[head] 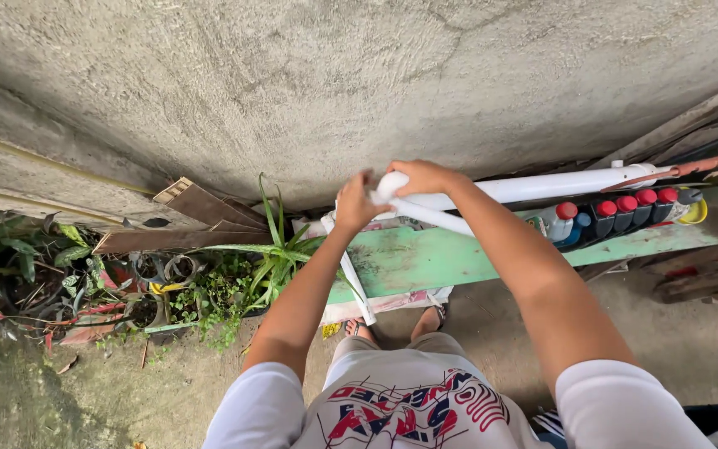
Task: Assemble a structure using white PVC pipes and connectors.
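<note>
A white bicycle frame (533, 188) lies across a worn green wooden bench (425, 259), its tubes running to the right along the wall. My right hand (422, 176) grips the rounded left end of the frame's top tube. My left hand (354, 203) is closed beside it at the same end, apparently holding something small and white against the frame; what it holds is blurred. A thinner white tube (357, 287) slants down from my hands toward my feet.
A rough concrete wall (334, 75) rises close ahead. Spray cans with red caps (625, 209) and a blue bottle stand on the bench's right part. Potted plants (234, 278) and wooden boards (201, 208) crowd the ground at left. Planks lean at far right.
</note>
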